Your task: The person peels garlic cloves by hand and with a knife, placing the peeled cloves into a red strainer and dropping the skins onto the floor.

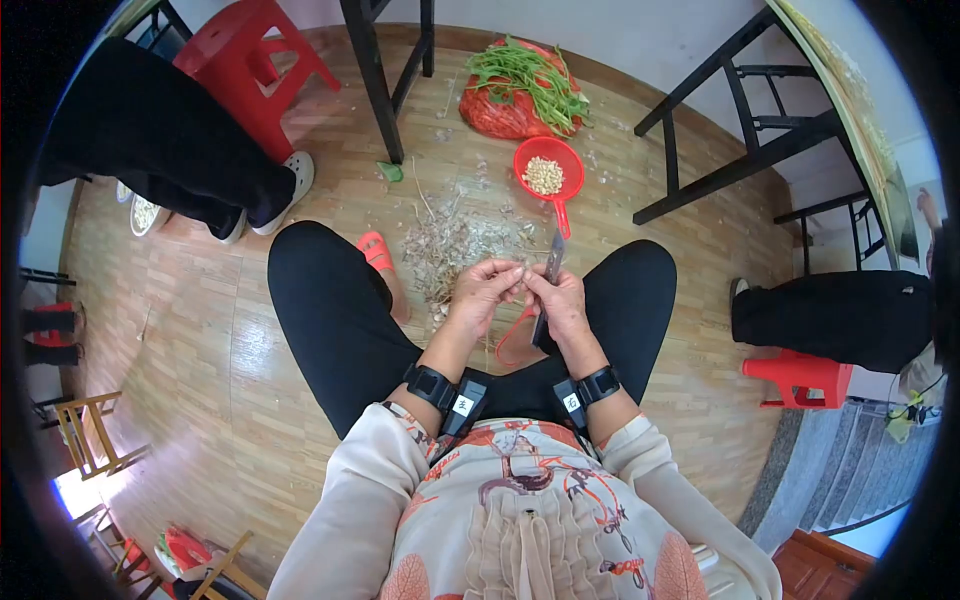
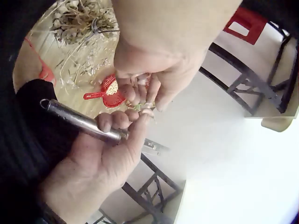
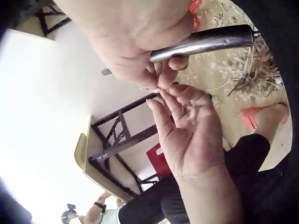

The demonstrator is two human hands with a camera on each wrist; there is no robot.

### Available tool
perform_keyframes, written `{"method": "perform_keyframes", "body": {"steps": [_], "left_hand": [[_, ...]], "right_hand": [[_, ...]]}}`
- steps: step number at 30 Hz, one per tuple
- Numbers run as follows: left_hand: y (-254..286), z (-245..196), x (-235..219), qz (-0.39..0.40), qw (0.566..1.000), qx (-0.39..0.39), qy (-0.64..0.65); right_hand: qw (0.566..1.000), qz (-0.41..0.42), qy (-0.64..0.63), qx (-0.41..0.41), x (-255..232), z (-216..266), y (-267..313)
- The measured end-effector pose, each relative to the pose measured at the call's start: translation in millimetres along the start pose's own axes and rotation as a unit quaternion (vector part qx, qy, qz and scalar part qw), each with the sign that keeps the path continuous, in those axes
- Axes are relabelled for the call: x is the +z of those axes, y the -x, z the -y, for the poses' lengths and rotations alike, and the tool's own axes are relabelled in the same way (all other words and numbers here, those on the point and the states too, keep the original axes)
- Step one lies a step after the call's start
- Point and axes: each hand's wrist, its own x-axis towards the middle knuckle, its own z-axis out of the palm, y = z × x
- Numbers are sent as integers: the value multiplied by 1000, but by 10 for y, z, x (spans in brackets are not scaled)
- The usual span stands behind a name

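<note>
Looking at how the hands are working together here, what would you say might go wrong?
The right hand grips a metal-handled knife while its fingertips meet the left hand on a small garlic piece; a slip might nick a finger. The piece is pinched only at the fingertips, so it could drop among the husks on the floor, well short of the red strainer.

Bright daylight, fisheye-warped edges, blown-out glare in wrist views.

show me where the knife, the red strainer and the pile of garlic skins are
knife (image 1: 549, 285), head view, on the blade.
red strainer (image 1: 548, 172), head view, on its rim.
pile of garlic skins (image 1: 445, 245), head view, mid-pile.
</note>
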Motion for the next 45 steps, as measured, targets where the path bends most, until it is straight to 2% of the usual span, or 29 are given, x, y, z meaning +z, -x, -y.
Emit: {"method": "perform_keyframes", "body": {"steps": [5,8,10,12,19,24,29,33,35,40,45], "left_hand": [[-13,44,-35,-3,1000,2,-5],[10,32,2,2,1000,24,3],[3,38,-8,11,999,15,27],[5,30,-8,19,999,5,50],[-16,39,-31,-33,999,1,37],[4,19,-28,-41,999,7,26],[14,11,24,-5,996,7,-83],[31,34,56,8,995,22,-95],[29,31,73,-28,995,9,-100],[23,35,51,-40,994,17,-96],[21,37,42,-42,994,21,-99]], "right_hand": [[999,20,-24,33,-24,-4,0],[995,45,-78,51,-57,-12,-20],[984,59,-144,92,-54,8,-23],[982,65,-146,101,-81,-19,-43],[973,52,-199,105,-104,35,-26],[977,37,-187,100,-120,17,-67],[977,6,-189,100,-114,5,-66],[980,13,-182,80,-126,-73,-80],[982,14,-174,70,-104,-61,-63],[995,19,-91,33,-97,-72,-58],[995,17,-95,38,-58,-9,-34]]}}
